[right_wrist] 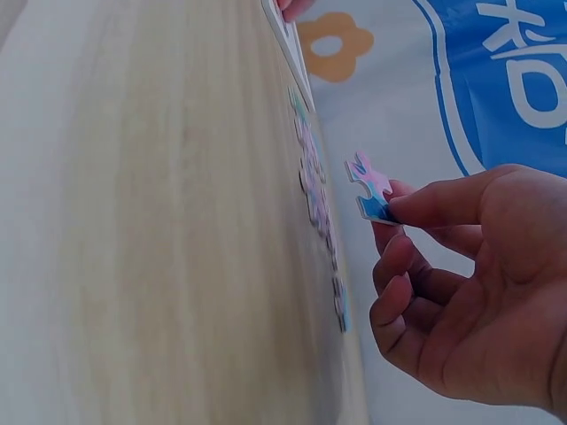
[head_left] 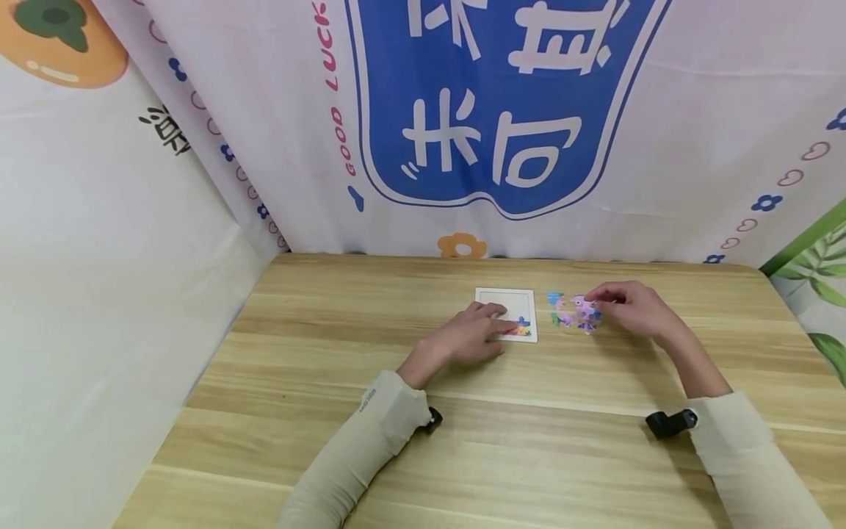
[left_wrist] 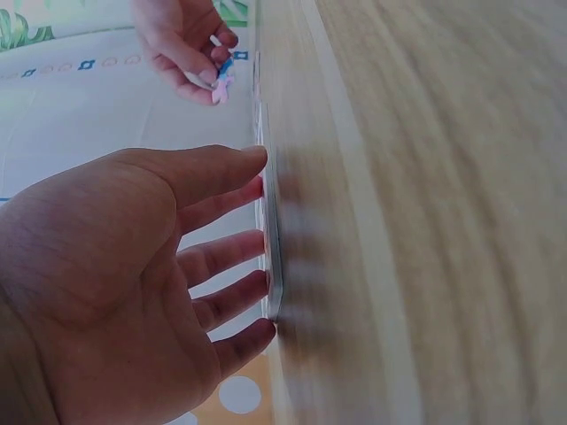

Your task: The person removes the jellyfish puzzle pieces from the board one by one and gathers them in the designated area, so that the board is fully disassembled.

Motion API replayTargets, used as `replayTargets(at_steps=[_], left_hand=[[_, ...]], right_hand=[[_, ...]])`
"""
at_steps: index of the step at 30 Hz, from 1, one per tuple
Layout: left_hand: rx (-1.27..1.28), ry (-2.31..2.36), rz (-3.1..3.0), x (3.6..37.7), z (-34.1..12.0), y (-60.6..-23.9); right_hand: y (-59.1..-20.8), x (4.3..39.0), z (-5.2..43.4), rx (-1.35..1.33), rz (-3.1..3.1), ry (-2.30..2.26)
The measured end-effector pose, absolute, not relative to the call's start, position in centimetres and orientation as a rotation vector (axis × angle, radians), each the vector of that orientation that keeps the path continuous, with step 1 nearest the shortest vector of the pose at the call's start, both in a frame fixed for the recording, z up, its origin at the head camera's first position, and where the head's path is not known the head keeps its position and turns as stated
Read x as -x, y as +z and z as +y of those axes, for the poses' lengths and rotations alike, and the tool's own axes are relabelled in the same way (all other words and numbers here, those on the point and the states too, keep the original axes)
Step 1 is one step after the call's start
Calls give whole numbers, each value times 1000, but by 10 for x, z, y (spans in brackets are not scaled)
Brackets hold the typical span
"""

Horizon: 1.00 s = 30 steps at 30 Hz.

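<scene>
A square white puzzle board (head_left: pixel 518 300) lies on the table, with some colourful pieces (head_left: pixel 522 328) fitted along its lower right part. My left hand (head_left: pixel 471 334) rests on the board's left side with fingers extended; in the left wrist view its fingertips (left_wrist: pixel 255 241) touch the board's surface and edge. Between thumb and forefinger, my right hand (right_wrist: pixel 483 283) pinches a pink and blue jigsaw piece (right_wrist: pixel 376 188), held up above the table. Beneath and beside that hand lie several loose jigsaw pieces (head_left: pixel 562 319), mostly pink, green and blue.
The wooden table (head_left: pixel 463 455) ends at a printed cloth (head_left: pixel 297 147) hanging behind it. Another pale cloth (head_left: pixel 99 294) hangs along the left side. Small black devices (head_left: pixel 670 423) sit at both sleeve cuffs.
</scene>
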<state>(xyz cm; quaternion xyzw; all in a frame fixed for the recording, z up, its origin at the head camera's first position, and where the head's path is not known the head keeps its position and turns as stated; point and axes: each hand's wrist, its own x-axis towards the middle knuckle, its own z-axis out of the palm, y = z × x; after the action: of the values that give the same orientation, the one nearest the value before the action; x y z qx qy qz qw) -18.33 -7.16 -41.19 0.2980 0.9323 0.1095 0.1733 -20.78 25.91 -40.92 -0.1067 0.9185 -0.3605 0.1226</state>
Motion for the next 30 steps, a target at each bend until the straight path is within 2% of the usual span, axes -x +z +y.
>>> replayTargets(at_steps=[14,30], left_hand=[[-841,312,2640,183,-72,-412],[-840,322,2637,183,-72,-411]], right_hand=[[-415,202,291,295,2696,-993],[-423,203,292,305,2693,-945]])
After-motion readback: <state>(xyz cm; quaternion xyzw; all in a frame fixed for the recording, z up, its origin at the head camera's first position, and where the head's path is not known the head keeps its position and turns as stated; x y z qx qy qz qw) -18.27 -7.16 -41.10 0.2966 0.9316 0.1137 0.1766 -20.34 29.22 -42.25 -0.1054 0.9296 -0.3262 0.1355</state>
